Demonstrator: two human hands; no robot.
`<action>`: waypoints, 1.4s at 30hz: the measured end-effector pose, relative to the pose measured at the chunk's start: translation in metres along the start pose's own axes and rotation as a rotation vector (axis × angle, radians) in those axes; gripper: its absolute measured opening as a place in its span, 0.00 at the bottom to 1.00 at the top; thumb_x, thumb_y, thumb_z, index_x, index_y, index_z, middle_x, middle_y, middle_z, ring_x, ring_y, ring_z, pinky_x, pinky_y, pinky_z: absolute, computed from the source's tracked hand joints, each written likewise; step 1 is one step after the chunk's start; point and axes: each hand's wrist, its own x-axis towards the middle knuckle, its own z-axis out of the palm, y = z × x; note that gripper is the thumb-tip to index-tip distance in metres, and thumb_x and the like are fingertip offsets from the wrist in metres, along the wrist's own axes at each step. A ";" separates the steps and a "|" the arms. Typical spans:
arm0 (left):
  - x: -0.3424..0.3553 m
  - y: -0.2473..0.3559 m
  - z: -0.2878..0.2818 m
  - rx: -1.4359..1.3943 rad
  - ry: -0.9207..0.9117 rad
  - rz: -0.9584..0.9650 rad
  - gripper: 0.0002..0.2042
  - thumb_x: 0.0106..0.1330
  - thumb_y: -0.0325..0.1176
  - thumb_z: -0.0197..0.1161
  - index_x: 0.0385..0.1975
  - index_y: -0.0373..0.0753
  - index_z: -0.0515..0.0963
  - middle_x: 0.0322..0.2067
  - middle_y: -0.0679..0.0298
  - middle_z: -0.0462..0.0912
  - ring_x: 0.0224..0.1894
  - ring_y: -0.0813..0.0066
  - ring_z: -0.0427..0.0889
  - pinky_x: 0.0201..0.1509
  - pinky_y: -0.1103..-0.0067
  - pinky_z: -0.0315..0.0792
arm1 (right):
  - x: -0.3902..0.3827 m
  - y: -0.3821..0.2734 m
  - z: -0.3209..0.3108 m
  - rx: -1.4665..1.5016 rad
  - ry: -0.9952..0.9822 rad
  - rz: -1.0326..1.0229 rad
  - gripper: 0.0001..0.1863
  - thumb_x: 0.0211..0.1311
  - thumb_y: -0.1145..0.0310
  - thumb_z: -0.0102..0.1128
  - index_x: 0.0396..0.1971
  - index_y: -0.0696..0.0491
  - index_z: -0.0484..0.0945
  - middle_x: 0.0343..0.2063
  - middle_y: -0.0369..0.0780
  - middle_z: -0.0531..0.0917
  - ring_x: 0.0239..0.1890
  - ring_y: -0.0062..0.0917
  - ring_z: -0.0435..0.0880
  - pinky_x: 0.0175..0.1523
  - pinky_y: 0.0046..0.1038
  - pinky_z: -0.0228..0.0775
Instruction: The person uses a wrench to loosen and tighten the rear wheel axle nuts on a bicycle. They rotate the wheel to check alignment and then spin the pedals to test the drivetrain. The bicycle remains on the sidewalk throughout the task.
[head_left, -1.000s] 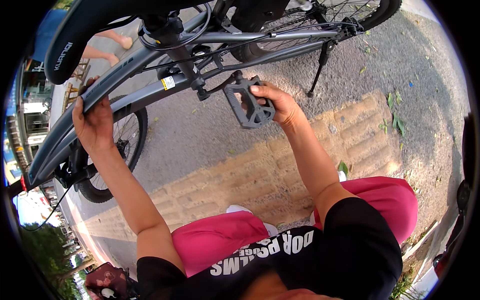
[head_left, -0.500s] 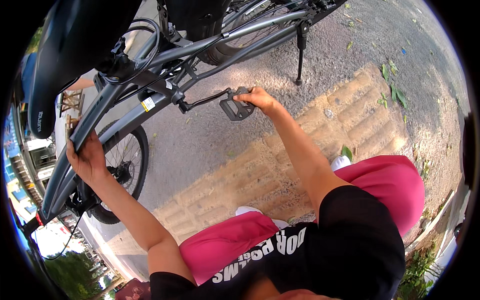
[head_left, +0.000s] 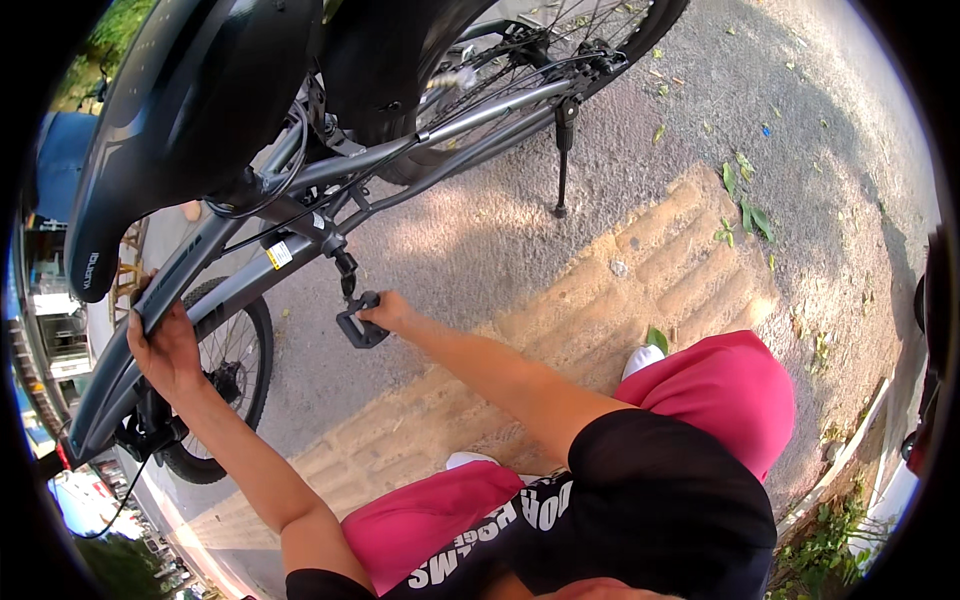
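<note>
A grey bicycle (head_left: 225, 285) stands across the upper left. My left hand (head_left: 168, 350) is wrapped round its top tube (head_left: 180, 275), with some fingers hidden behind the tube. My right hand (head_left: 388, 312) grips a black pedal (head_left: 362, 322), which hangs on the crank (head_left: 346, 270) below the frame. The black saddle (head_left: 190, 110) looms close at upper left. A yellow-and-white sticker (head_left: 279, 255) marks the down tube near the crank.
The kickstand (head_left: 562, 165) is down on the pavement. Behind it is the rear wheel (head_left: 600, 40); the front wheel (head_left: 235, 370) is at left. Ribbed yellow paving (head_left: 560, 300) runs beneath my legs. Green leaves (head_left: 755, 215) lie to the right. Part of another person in blue (head_left: 65, 165) shows at far left.
My right hand has swung the pedal and crank round, leftward and down toward me. My left hand stays on the top tube. The whole view has shifted slightly.
</note>
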 end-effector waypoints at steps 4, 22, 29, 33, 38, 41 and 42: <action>-0.007 0.007 -0.006 0.004 0.020 0.003 0.25 0.60 0.28 0.57 0.54 0.20 0.59 0.52 0.45 0.68 0.60 0.57 0.64 0.68 0.66 0.54 | -0.021 -0.017 -0.160 0.284 -0.061 -0.048 0.13 0.48 0.65 0.67 0.30 0.56 0.80 0.25 0.35 0.81 0.23 0.16 0.77 0.29 0.21 0.67; -0.006 -0.001 0.002 -0.030 0.013 -0.001 0.24 0.60 0.26 0.57 0.53 0.20 0.59 0.52 0.42 0.67 0.61 0.56 0.63 0.66 0.66 0.59 | -0.123 -0.151 0.011 0.503 -0.441 -0.091 0.11 0.50 0.71 0.64 0.33 0.59 0.77 0.25 0.35 0.80 0.25 0.16 0.76 0.32 0.19 0.69; -0.006 -0.008 0.018 0.016 -0.043 0.004 0.25 0.57 0.25 0.60 0.53 0.23 0.60 0.49 0.42 0.70 0.57 0.52 0.67 0.64 0.65 0.61 | -0.123 -0.153 0.008 0.520 -0.405 -0.049 0.10 0.50 0.73 0.64 0.33 0.59 0.78 0.27 0.37 0.82 0.26 0.17 0.78 0.33 0.21 0.71; -0.009 -0.003 0.019 0.033 -0.037 0.006 0.26 0.57 0.25 0.60 0.54 0.25 0.60 0.49 0.42 0.70 0.57 0.52 0.67 0.64 0.64 0.60 | -0.127 -0.155 0.008 0.532 -0.428 -0.048 0.10 0.50 0.73 0.64 0.33 0.60 0.78 0.26 0.37 0.81 0.25 0.17 0.78 0.32 0.21 0.71; -0.008 -0.004 0.017 0.015 -0.059 0.001 0.25 0.57 0.25 0.59 0.54 0.25 0.60 0.49 0.43 0.71 0.57 0.52 0.67 0.65 0.64 0.59 | -0.125 -0.150 0.009 0.535 -0.431 -0.065 0.10 0.50 0.71 0.64 0.32 0.59 0.78 0.25 0.36 0.81 0.25 0.16 0.77 0.31 0.20 0.70; -0.008 -0.003 0.017 0.019 -0.061 0.002 0.25 0.57 0.25 0.59 0.54 0.25 0.60 0.49 0.43 0.71 0.57 0.52 0.67 0.65 0.64 0.58 | -0.129 -0.155 0.005 0.527 -0.457 -0.054 0.11 0.51 0.69 0.65 0.32 0.59 0.77 0.25 0.36 0.80 0.25 0.17 0.76 0.32 0.20 0.69; -0.007 -0.005 0.018 0.012 -0.060 0.003 0.25 0.57 0.25 0.59 0.54 0.25 0.60 0.49 0.43 0.71 0.57 0.53 0.67 0.65 0.64 0.58 | -0.130 -0.157 0.002 0.529 -0.459 -0.047 0.11 0.51 0.69 0.64 0.32 0.59 0.77 0.25 0.36 0.80 0.26 0.17 0.77 0.32 0.20 0.69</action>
